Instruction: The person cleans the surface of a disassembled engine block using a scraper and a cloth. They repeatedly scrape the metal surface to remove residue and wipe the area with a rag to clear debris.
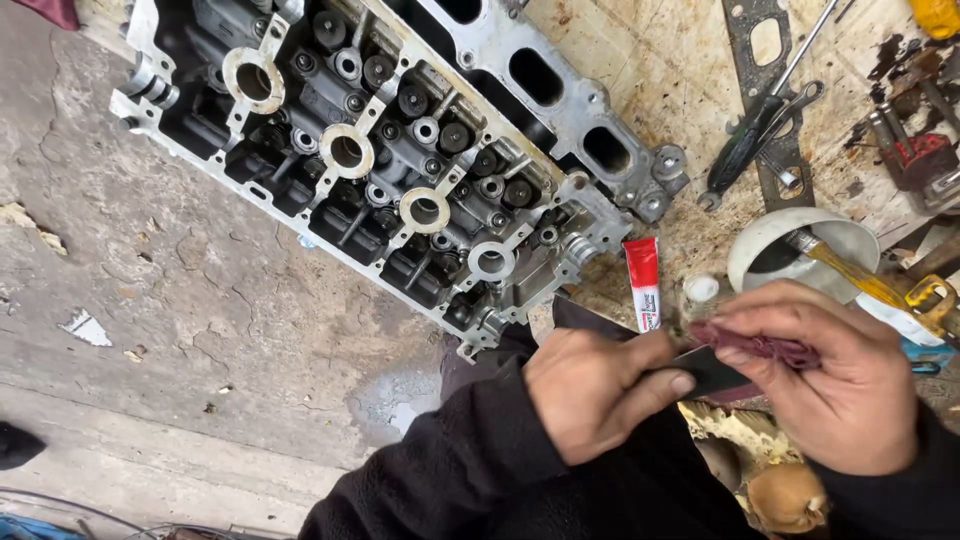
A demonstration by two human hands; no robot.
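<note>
From the head camera, the left hand [597, 392] is closed around a dark flat piece [712, 370], low and right of centre. The right hand [835, 385] pinches a maroon rag [755, 346] against that piece (its far end is hidden). A red-and-white tube [643, 284] lies just beyond, beside the cylinder head [400, 160] on the stained bench [680, 70].

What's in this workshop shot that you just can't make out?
- The dark flat part held between the left hand and right hand: head view, mostly covered by the fingers and the maroon rag, so its shape is unclear.
- Engine cylinder head: its upper end is cut off by the top edge.
- White bowl: its contents are hidden by the rim and the brush.
- Red tool: blurred and cluttered.
</note>
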